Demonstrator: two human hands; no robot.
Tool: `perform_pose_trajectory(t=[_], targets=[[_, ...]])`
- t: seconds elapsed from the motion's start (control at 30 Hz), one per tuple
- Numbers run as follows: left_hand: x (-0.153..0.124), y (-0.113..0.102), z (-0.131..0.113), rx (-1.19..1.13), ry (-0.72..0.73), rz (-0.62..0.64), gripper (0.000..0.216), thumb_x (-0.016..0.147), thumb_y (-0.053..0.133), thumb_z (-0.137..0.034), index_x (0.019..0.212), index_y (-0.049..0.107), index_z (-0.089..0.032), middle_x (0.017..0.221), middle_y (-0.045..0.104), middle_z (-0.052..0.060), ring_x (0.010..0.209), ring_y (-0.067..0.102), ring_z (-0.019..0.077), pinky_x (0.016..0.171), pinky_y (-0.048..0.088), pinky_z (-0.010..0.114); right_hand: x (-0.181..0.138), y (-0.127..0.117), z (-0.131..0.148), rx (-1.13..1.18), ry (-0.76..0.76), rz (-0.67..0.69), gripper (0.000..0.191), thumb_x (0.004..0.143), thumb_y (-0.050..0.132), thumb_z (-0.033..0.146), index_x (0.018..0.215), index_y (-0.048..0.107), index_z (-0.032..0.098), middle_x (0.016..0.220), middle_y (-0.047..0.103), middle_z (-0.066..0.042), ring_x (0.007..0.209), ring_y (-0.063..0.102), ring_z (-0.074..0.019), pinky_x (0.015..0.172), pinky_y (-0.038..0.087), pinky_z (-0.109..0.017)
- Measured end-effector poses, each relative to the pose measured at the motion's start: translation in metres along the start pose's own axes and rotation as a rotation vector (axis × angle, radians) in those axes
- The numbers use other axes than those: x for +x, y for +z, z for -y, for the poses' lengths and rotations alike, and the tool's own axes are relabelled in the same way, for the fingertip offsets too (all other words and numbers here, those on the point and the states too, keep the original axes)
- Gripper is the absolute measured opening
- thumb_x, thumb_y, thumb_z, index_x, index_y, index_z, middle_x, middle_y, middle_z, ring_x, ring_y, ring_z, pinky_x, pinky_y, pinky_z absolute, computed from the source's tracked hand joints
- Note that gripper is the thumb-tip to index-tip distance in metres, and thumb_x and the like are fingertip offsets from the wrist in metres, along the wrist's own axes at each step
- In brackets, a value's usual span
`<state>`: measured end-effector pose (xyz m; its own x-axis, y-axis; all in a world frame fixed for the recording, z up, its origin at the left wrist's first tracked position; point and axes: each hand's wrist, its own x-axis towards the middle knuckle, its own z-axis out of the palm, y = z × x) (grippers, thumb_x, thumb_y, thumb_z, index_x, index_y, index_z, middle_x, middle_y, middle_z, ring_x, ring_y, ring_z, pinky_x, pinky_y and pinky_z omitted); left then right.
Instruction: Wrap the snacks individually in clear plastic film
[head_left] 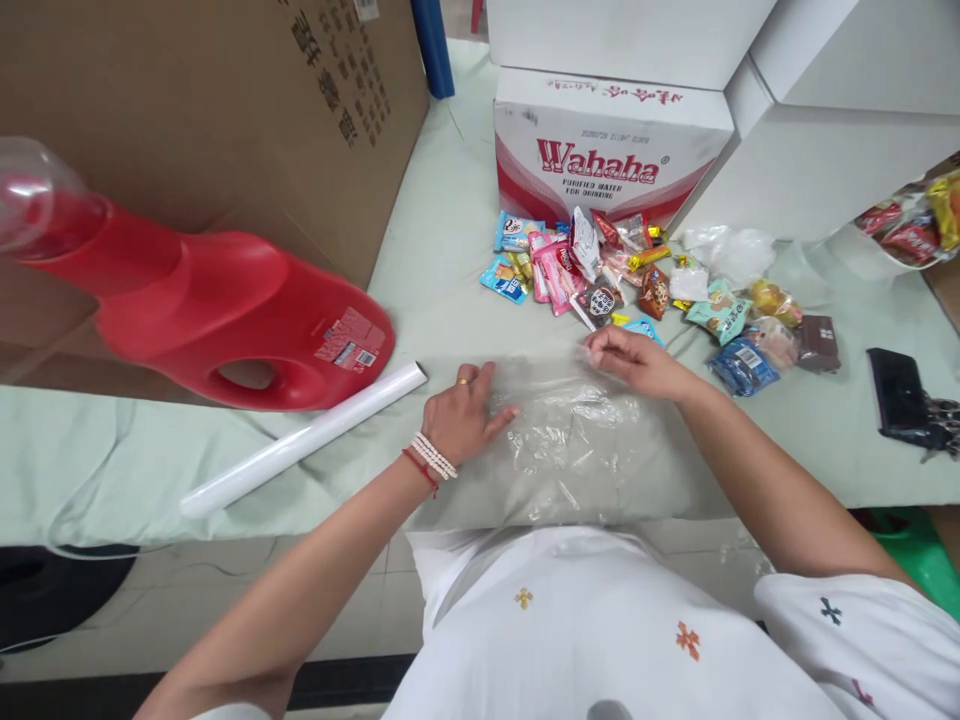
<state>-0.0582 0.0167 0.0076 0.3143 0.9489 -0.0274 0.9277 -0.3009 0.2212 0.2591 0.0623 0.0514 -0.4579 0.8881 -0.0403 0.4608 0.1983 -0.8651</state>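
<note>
A clear plastic bag (574,435) lies flat on the green tablecloth, close to the table's front edge. My left hand (459,412) rests at the bag's left side, thumb and fingers apart. At the bag's upper right corner, my right hand (634,360) pinches the film between thumb and fingers. Just beyond the right hand is a loose pile of wrapped snacks (555,270) in pink, blue, brown and other colours. More snack packets (720,312) sit to the right of that pile.
A large red bottle (225,300) and a white roll (300,440) lie at left before a brown carton (210,110). Behind the snacks stands a Wahaha box (607,150). At right are a snack-filled white tub (870,250), a black phone (896,390) and keys (941,425).
</note>
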Motion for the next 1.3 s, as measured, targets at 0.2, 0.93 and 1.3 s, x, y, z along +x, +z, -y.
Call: perform_pose_trajectory(t=[0.2,0.93,1.3], targets=[[-0.001,0.009,0.012,0.059,0.381,-0.266,0.074,0.09,0.056,-0.072,0.151,0.049,-0.031,0.154,0.052,0.019,0.14,0.049,0.0418,0.117,0.025,0.067,0.043,-0.01,-0.006,-0.022,0.42,-0.15,0.01,0.092,0.054,0.029,0.084,0.052,0.023,0.061,0.062,0.001,0.049,0.056,-0.0157,0.053,0.043,-0.026],[0.04,-0.016,0.036,-0.134,0.514,0.448,0.117,0.073,0.076,-0.062,0.166,0.015,-0.026,0.173,0.015,0.019,0.159,0.015,0.0404,0.12,-0.01,0.07,-0.027,0.062,0.039,-0.511,-0.439,0.383,0.032,0.096,0.067,0.037,0.122,0.075,0.02,0.142,0.061,-0.013,0.138,0.047,-0.0303,0.114,0.04,-0.046],[0.05,-0.035,0.039,-0.364,0.413,0.534,0.037,0.095,0.049,-0.044,0.121,0.074,-0.033,0.169,0.034,0.002,0.161,0.017,0.0304,0.124,-0.008,0.064,-0.048,0.078,0.067,0.25,-0.293,0.207,0.025,0.103,0.055,0.035,0.111,0.074,0.02,0.113,0.075,-0.009,0.104,0.07,-0.0189,0.093,0.054,-0.032]])
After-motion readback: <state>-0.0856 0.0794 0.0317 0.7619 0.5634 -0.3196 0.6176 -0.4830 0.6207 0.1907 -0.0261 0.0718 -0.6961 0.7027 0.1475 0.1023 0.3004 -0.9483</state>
